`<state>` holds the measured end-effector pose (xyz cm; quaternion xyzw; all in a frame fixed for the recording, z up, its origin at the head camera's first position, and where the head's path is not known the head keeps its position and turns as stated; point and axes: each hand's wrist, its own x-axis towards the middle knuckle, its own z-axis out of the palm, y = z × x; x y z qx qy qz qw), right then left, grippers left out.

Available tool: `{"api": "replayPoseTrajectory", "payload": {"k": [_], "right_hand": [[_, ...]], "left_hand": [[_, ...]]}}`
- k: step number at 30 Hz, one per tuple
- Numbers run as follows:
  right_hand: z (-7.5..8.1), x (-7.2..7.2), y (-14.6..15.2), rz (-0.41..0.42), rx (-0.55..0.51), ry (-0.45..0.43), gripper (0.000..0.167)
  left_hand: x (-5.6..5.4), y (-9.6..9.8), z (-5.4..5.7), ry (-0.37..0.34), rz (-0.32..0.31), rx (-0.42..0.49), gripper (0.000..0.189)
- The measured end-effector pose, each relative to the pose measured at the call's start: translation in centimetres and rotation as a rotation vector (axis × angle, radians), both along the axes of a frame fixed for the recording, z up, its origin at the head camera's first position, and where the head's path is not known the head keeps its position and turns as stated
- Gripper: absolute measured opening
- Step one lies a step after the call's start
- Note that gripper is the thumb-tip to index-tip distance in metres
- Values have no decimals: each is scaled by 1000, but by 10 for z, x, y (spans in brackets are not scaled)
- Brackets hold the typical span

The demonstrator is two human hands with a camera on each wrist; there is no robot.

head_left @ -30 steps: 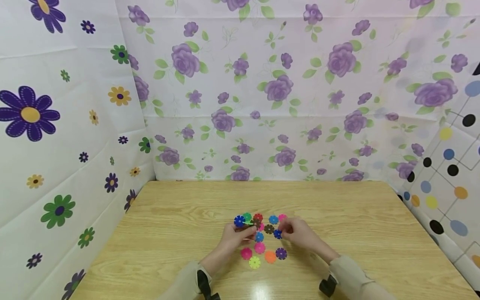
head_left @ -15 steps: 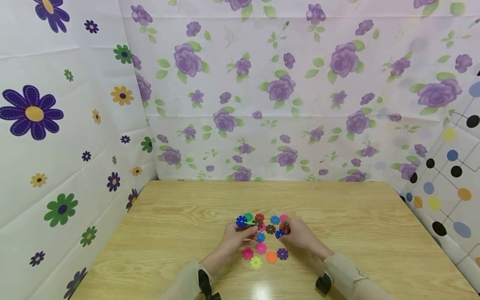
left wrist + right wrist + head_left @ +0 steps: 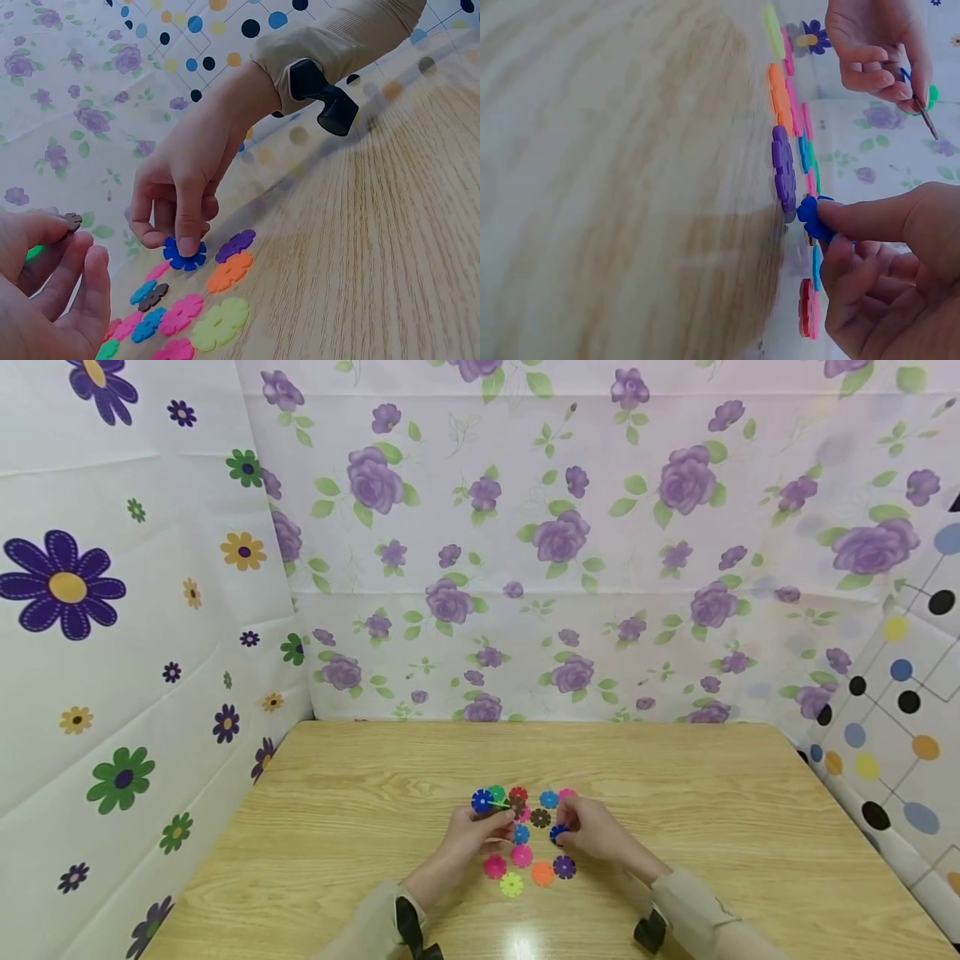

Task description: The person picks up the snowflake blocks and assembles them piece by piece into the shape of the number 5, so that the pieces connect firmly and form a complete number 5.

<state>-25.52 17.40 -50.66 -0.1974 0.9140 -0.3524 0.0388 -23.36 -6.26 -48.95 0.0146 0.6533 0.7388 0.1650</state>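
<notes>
My left hand pinches a brown snowflake disc between thumb and fingers. A bright green disc, seen nearly edge-on, links it to a dark blue disc on the left. My right hand pinches another dark blue disc by its edge, between thumb and forefinger. In the left wrist view this blue disc hangs close over the loose pieces, its notched rim turned to the camera. The two hands stand apart, either side of the loose discs.
Loose snowflake discs lie between and in front of the hands: purple, orange, yellow-green, several pink, light blue, another brown and red. The wooden table meets patterned cloth walls.
The right hand has drawn its blue disc slightly nearer to the person, away from the loose brown disc. The left hand keeps its joined discs almost still.
</notes>
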Motion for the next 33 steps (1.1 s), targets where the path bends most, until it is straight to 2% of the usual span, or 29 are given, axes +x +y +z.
{"api": "replayPoseTrajectory", "payload": {"k": [5,16,24,33], "right_hand": [[3,3,1,39,-77,15,13],[10,10,0,27,-200,26,6],[17,15,0,39,-287,-24,10],[20,16,4,79,-400,-109,22]], "left_hand": [[-1,0,-1,-25,0,25,32],[-2,1,-3,-54,10,31,29],[0,3,-2,-42,8,0,35],[2,8,0,-35,-10,-19,30]]}}
